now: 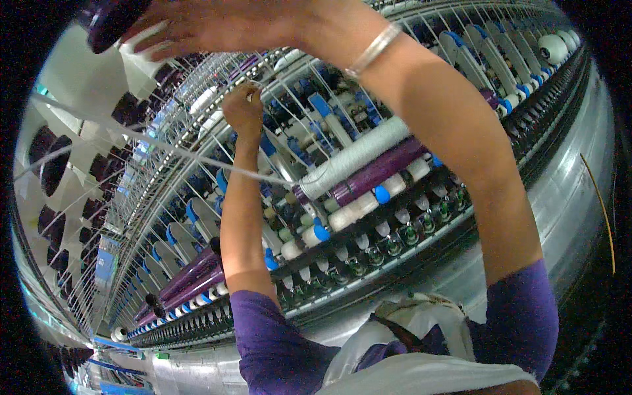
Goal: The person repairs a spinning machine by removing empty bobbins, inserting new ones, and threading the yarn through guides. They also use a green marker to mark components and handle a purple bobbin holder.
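Right hand (217, 26) raised far, fingers spread on dark purple spool (108, 23); spool's axis unclear. Left hand (242, 108) pinches thread (164, 146), thread runs left-right toward white bobbin (355, 157).

Single head-worn fisheye view, facing forward and down along the spinning frame (368, 217). Close range to raised forearms. Rim bends straight edges.

hands (243, 108): 2 | bangle (373, 50): 1 | white yarn cone (355, 157): 1
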### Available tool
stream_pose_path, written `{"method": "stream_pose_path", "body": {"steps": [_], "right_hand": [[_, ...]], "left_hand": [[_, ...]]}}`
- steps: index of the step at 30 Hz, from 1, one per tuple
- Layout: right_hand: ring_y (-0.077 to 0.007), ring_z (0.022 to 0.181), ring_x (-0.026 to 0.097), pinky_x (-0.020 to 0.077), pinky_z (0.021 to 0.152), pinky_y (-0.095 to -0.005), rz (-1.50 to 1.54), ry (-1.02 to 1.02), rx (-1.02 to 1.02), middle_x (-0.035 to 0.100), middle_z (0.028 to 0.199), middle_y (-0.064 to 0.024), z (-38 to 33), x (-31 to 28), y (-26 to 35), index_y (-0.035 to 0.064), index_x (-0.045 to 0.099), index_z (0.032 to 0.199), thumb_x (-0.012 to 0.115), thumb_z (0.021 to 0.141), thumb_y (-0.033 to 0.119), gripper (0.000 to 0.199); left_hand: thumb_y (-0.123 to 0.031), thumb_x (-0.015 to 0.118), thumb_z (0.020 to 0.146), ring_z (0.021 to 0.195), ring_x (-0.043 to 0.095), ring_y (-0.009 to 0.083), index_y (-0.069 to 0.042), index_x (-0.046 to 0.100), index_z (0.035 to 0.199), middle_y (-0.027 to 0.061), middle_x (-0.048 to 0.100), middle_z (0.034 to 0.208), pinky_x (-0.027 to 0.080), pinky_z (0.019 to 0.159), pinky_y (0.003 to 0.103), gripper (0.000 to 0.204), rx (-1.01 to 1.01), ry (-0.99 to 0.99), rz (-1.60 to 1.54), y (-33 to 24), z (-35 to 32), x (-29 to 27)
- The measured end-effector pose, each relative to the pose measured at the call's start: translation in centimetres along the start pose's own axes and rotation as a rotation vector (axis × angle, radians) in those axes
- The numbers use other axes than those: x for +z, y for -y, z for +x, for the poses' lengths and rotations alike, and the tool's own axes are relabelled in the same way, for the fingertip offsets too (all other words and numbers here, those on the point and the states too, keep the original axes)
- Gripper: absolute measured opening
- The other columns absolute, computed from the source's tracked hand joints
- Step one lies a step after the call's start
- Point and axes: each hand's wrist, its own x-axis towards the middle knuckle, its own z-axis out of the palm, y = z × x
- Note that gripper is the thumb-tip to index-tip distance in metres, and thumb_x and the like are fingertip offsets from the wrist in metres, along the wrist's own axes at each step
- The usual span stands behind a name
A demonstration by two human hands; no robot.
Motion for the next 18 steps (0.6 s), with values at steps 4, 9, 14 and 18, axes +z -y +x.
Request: {"method": "stream_pose_path", "body": {"steps": [4,9,14,18], "right_hand": [[-0.022,0.104,0.061,0.0473,0.094,-0.0336,-0.576,-0.269,0.056,0.063,0.115,-0.0121,-11.2,-2.1,-5.2,0.0005,0.053,0.122,0.066,0.081,0.013,0.045],[-0.0228,0.125,0.049,0.0354,0.106,-0.0384,-1.259,-0.218,0.155,0.062,0.12,-0.0137,-17.6,-2.5,-10.1,0.008,0.034,0.141,0.062,0.072,-0.002,0.075],[-0.0217,0.109,0.058,0.0428,0.096,-0.034,-0.637,-0.546,-0.026,0.064,0.11,-0.0123,-16.6,-0.1,-15.5,0.0065,0.036,0.138,0.066,0.077,0.003,0.068],[-0.0163,0.072,0.063,0.0489,0.063,-0.0272,-0.146,-0.805,-0.054,0.067,0.091,-0.01,-15.6,-2.2,-16.2,0.0001,0.046,0.119,0.061,0.085,0.007,0.037]], "left_hand": [[-0.017,0.07,0.07,0.083,0.055,0.028,-0.015,0.071,0.071,0.0076,0.059,0.081,0.038,0.075,0.04,0.003,0.078,0.33,0.411,-3.2,-3.1,-5.6],[-0.013,0.076,0.065,0.074,0.053,0.0236,-0.017,0.072,0.071,0.0032,0.055,0.071,0.037,0.068,0.038,0.008,0.109,0.621,-0.225,-9.2,-5.3,-14.5],[-0.012,0.068,0.079,0.079,0.056,0.0177,-0.011,0.072,0.093,0.0034,0.061,0.081,0.042,0.07,0.029,0.014,-0.21,0.216,-0.406,-12.2,-3.6,-13.4],[-0.015,0.056,0.092,0.095,0.058,0.0146,-0.007,0.042,0.137,0.0058,0.064,0.11,0.046,0.081,0.029,0.047,-0.656,0.602,-0.993,-10.1,-3.8,-11.7]]}}
